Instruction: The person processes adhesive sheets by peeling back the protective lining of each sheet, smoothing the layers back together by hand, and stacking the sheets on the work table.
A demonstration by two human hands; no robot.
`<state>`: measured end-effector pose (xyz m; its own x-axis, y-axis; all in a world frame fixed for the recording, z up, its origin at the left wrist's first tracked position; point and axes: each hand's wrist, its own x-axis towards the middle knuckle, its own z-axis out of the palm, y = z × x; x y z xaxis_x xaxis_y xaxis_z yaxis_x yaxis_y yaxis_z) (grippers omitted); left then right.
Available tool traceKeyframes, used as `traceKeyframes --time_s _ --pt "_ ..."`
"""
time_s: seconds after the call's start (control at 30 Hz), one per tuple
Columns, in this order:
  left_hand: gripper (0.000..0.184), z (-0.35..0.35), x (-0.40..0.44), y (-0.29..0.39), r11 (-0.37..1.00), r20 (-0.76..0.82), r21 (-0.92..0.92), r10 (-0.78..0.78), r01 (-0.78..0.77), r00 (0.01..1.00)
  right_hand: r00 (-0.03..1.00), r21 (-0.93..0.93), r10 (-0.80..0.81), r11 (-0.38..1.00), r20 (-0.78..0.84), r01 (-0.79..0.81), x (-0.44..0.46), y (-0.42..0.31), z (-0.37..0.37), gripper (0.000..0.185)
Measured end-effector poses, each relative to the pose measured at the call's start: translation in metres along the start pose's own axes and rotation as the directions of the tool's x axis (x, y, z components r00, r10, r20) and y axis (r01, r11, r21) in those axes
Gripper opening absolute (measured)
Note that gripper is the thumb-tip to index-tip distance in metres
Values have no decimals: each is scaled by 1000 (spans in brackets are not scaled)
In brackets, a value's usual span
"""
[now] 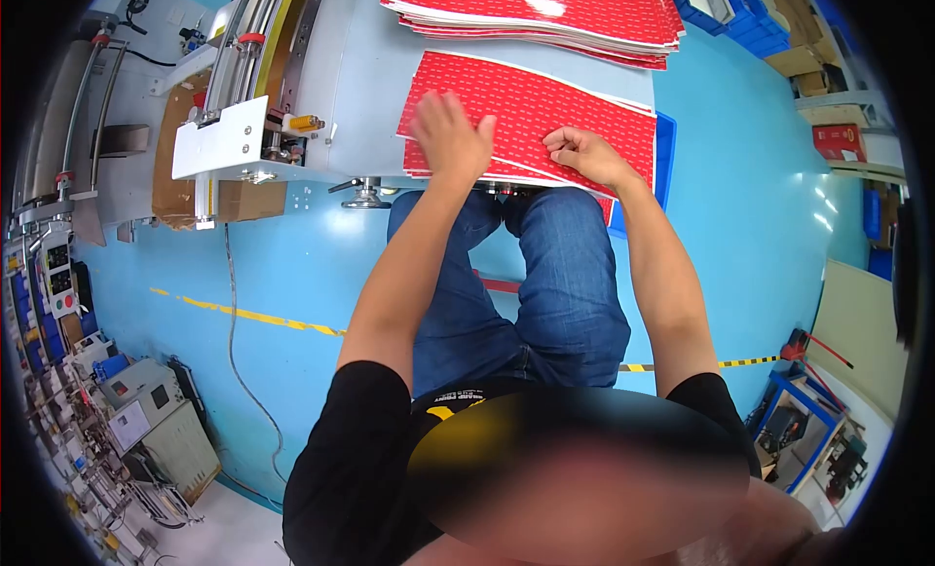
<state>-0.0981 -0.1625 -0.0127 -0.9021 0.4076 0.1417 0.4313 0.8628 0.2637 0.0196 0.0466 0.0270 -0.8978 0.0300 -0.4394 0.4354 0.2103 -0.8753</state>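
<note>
Two piles of red printed sheets with white edges lie on the grey table. My left hand is over the left part of the nearer red sheets, slightly blurred, with its fingers stretched out and thumb apart. Over the right part of the same sheets is my right hand, its fingers curled and thumb drawn in close to them. Whether a sheet is between those fingertips cannot be made out. The top sheets sit slightly askew along the near edge. Beyond them rises a thicker stack of red sheets.
A machine with a white plate and rails stands left of the sheets on the table. A blue bin sits by the table's right edge. A cable runs over the blue floor. Shelves with boxes line the right side.
</note>
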Motion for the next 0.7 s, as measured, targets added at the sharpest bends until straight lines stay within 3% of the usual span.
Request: traceKeyframes --time_s 0.07,0.17,0.33,0.47,0.57,0.6,0.67,0.7 --pt "74 -8 19 10 946 6 -105 308 -306 951 1000 -20 -7 1000 13 8 1 2 2 22" --pt "72 15 45 7 930 46 -22 369 -368 928 1000 -49 -6 999 14 7 1 8 2 20" --pt "76 -1 37 -49 987 17 53 152 -153 988 995 -121 -96 988 28 99 -1 18 -1 23" --pt "79 2 36 -54 987 15 97 130 -131 991 988 -180 -154 972 4 153 -10 16 2 25" --pt "79 0 39 -58 985 62 100 138 -144 988 989 -73 -82 995 -127 73 -36 17 -4 21" --pt "79 0 43 -61 982 57 103 152 -157 987 943 -38 -111 994 -314 104 -48 20 -8 20" --pt "79 4 47 -68 978 55 114 168 -173 984 757 15 -129 984 -640 180 -83 38 -16 18" --pt "77 5 48 -68 971 39 150 180 -184 983 689 73 -54 985 -723 154 -93 61 -24 17"
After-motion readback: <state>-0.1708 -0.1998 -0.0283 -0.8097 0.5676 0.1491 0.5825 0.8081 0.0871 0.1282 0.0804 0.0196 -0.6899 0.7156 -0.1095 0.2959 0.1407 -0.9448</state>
